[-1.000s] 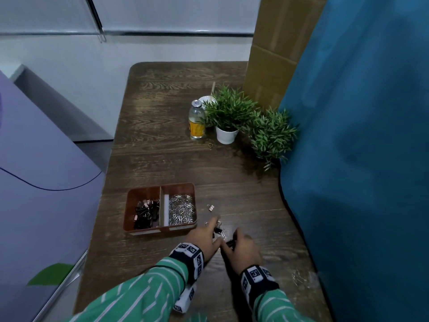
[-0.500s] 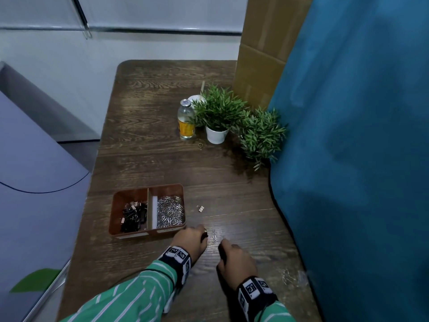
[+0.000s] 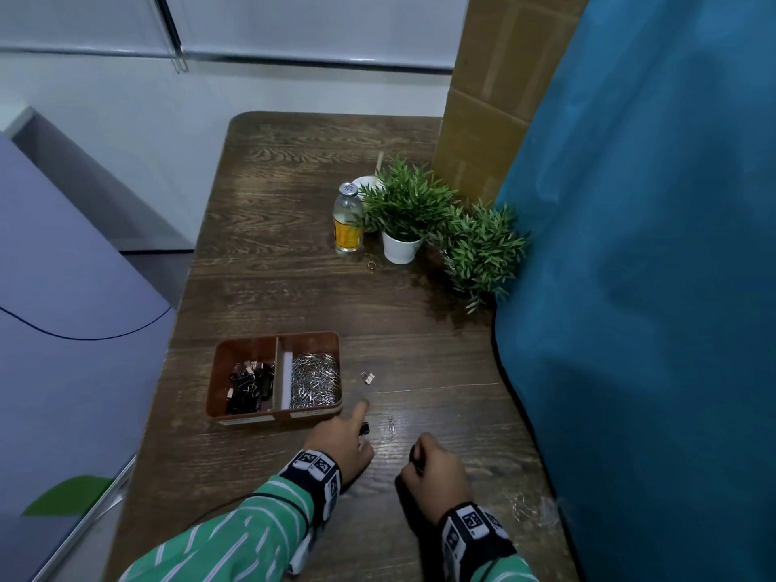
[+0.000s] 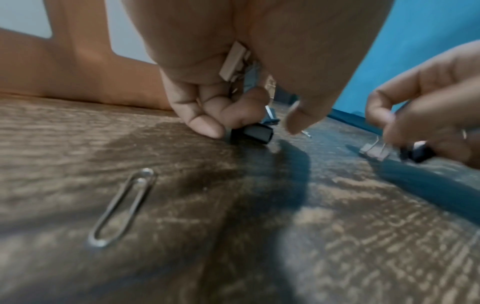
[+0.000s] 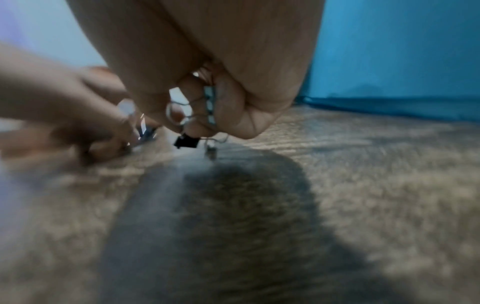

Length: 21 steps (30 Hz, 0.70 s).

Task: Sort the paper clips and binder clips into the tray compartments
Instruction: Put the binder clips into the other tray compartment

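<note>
A brown tray [image 3: 319, 411] lies on the wooden table, with binder clips [image 3: 248, 386] in its left compartment and paper clips [image 3: 315, 380] in its right one. My left hand [image 3: 342, 438] is just right of the tray's front corner. It holds several binder clips: a black one [image 4: 255, 133] at the fingertips and a pale one [image 4: 233, 61] in the palm. My right hand [image 3: 434, 468] is curled round more binder clips, one of them black [image 5: 187, 142]. A loose paper clip [image 3: 391, 426] lies between the hands. One pale binder clip [image 3: 368, 377] lies right of the tray.
A bottle [image 3: 348, 222], two potted plants [image 3: 407, 203] and a small ring [image 3: 371, 265] stand at the back. A blue curtain [image 3: 630, 287] lines the table's right side, with a cardboard box [image 3: 483, 119] behind. Something clear and glinting [image 3: 529, 508] lies near the right edge.
The hands were together over a small heap of clips and have drawn apart. The left one has gone towards the tray and the right one back towards me, each holding binder clips.
</note>
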Each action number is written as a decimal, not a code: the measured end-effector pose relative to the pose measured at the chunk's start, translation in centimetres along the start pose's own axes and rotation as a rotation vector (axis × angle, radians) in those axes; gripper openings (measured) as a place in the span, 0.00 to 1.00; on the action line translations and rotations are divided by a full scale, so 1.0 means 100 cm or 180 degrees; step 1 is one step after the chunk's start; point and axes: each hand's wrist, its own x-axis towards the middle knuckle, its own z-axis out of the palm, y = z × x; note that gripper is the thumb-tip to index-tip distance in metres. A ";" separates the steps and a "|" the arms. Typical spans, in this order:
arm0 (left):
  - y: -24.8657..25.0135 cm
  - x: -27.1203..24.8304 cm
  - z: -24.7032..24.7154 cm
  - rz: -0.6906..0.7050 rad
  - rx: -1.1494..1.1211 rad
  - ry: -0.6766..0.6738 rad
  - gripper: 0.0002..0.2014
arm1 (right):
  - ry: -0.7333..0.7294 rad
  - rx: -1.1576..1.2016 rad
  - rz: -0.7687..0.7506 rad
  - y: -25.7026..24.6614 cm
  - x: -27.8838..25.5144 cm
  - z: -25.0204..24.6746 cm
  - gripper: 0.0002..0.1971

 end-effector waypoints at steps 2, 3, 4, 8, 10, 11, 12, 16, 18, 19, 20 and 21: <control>0.002 -0.001 -0.001 -0.0003 0.0121 -0.0005 0.24 | 0.0031 0.0607 0.0055 0.000 -0.002 -0.004 0.07; 0.003 -0.001 -0.002 -0.0019 0.0184 0.0000 0.22 | 0.0026 0.0883 0.0070 0.000 -0.003 -0.005 0.07; 0.005 0.000 -0.003 -0.0034 0.0255 -0.0013 0.19 | 0.0029 0.1139 0.0096 -0.001 -0.004 -0.007 0.07; 0.006 0.001 -0.008 -0.0040 0.0515 -0.0229 0.15 | 0.0121 0.1900 0.0405 -0.001 -0.005 -0.019 0.15; 0.002 0.000 -0.011 -0.0023 0.0526 -0.0316 0.15 | 0.0132 0.2302 0.0576 -0.003 -0.009 -0.029 0.18; 0.001 -0.002 -0.013 -0.0036 0.0463 -0.0356 0.15 | 0.0127 0.2552 0.0654 -0.006 -0.011 -0.035 0.15; -0.001 -0.004 -0.015 -0.0047 0.0335 -0.0335 0.15 | 0.0112 0.2838 0.0739 -0.010 -0.014 -0.040 0.12; -0.008 -0.017 -0.024 -0.0077 -0.0624 -0.0175 0.18 | 0.0173 0.3701 0.1000 -0.021 -0.016 -0.055 0.04; -0.012 -0.029 -0.030 0.0000 -0.1054 -0.0096 0.21 | 0.0223 0.3840 0.1010 -0.027 -0.012 -0.058 0.06; -0.014 -0.037 -0.036 0.0031 -0.1178 -0.0087 0.21 | 0.0188 0.3860 0.1003 -0.033 -0.009 -0.056 0.07; -0.018 -0.046 -0.044 0.0041 -0.1266 -0.0029 0.20 | 0.0132 0.3863 0.0975 -0.043 -0.006 -0.053 0.08; -0.023 -0.054 -0.051 0.0020 -0.1347 0.0075 0.17 | 0.0072 0.3834 0.0911 -0.053 -0.003 -0.049 0.09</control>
